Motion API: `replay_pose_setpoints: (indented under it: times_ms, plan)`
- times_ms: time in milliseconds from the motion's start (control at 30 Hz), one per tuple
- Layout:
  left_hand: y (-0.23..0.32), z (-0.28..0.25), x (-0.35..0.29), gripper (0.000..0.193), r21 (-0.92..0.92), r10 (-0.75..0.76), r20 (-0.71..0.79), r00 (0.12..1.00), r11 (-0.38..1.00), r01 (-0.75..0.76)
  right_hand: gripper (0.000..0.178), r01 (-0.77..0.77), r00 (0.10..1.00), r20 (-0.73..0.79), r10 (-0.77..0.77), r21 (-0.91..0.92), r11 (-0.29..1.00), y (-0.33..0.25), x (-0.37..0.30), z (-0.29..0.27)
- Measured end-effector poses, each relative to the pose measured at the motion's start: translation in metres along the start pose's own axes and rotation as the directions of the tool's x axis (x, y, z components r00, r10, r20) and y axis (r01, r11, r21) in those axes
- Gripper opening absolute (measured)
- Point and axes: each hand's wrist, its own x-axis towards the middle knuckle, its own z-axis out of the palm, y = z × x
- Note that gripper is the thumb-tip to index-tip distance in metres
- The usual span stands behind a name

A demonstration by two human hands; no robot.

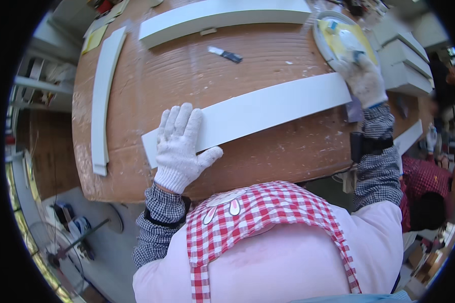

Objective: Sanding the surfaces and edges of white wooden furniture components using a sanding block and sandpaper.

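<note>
My left hand [179,139], in a white knitted glove, lies flat across the left end of a long white panel [273,108], its fingers stretched and thumb out to the side. The panel lies slanted on the table in front of me. Just past its right end, my right hand [364,81], in a soiled white glove, is closed at the rim of a round white tray [319,43]. Something small and dark bluish shows at its fingertips; I cannot make out what. A yellow sheet [366,40] with a whitish patch lies in the tray.
A long white box-like piece [222,16] lies at the far edge, and narrow white strips [106,96] at the left. A knife-like tool [225,54] is mid-table. White pieces [402,63] are stacked at the right. A fan [55,257] stands lower left; another person's red sleeve [424,179] is at right.
</note>
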Motion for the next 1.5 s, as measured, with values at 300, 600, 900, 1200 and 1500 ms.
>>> replay_pose_setpoints:
  times_ms: [300,600,900,1200,1500]
  plan:
    - [-0.134,-0.003,-0.129,0.062,0.066,-0.777,0.103,0.621,0.628,0.775,0.047,0.185,0.961,-0.156,-0.230,-0.262,0.947,-0.020,-0.044,-0.007]
    - [-0.062,-0.045,-0.036,0.095,-0.032,-0.201,0.096,0.975,0.978,0.205,0.048,0.102,0.980,-0.116,-0.162,-0.411,0.906,0.009,-0.033,0.019]
    - [-0.052,-0.053,0.009,0.106,0.025,-0.155,0.264,0.952,0.988,0.154,0.042,0.325,0.922,-0.098,-0.375,-0.331,0.886,0.032,-0.037,0.059]
    - [-0.049,-0.036,-0.017,0.023,0.076,0.078,-0.384,0.920,0.996,-0.053,0.037,0.346,0.929,0.045,-0.366,0.237,0.908,0.041,-0.046,0.039]
    - [-0.040,-0.018,-0.045,0.077,-0.234,-0.233,-0.166,0.958,0.953,0.192,0.031,0.680,0.698,0.060,-0.714,-0.365,0.635,0.043,-0.069,0.080]
